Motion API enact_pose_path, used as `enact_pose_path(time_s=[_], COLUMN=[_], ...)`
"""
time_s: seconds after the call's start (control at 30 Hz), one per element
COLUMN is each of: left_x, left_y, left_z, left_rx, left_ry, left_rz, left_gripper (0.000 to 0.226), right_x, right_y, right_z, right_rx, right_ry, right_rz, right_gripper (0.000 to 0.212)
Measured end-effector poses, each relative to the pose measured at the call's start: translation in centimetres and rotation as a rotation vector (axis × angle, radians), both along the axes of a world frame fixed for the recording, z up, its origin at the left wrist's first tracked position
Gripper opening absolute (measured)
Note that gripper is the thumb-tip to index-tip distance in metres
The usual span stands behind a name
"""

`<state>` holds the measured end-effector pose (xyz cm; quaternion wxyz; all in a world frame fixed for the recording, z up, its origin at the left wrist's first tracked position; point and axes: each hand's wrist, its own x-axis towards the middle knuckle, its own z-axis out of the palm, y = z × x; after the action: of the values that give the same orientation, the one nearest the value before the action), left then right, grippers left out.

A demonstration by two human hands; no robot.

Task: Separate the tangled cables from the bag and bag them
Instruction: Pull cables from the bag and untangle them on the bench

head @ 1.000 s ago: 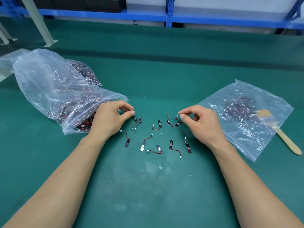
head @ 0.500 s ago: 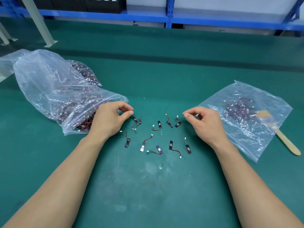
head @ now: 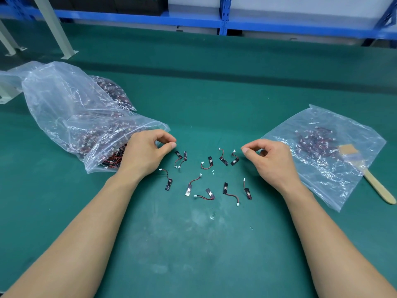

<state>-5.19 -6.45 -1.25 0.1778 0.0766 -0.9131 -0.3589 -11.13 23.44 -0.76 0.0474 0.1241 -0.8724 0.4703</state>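
Several short red-and-black cables with small black boards (head: 207,163) lie spread apart on the green mat between my hands. At the left lies a large clear bag (head: 64,108) full of tangled cables, its mouth open toward the middle. My left hand (head: 146,153) rests at that mouth with loosely curled fingers and holds nothing; its thumb tip is just left of a pair of cables (head: 180,158). My right hand (head: 272,160) rests loosely curled and empty, right of the spread cables. Behind it lies a smaller clear bag (head: 335,168) with a small heap of cables inside.
A wooden-handled brush (head: 373,183) lies partly on the smaller bag's right side. A blue shelf frame (head: 223,22) runs along the far edge, and a grey metal leg (head: 53,29) stands at the back left. Bare green mat (head: 193,244) fills the near side.
My right hand has drawn back a little to the right, away from the spread cables. The left hand and the cables have stayed in place.
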Motion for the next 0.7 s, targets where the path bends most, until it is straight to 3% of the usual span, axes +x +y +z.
enact_pose_path(time_s=[0.7], left_x=[0.7], left_y=[0.58], left_z=[0.87], left_rx=[-0.048], left_ry=[0.023], left_rz=[-0.023], left_gripper=[0.003], right_x=[0.12], right_y=[0.1], right_z=[-0.05], right_rx=[-0.032], right_ry=[-0.002], right_rz=[-0.009], right_gripper=[0.016])
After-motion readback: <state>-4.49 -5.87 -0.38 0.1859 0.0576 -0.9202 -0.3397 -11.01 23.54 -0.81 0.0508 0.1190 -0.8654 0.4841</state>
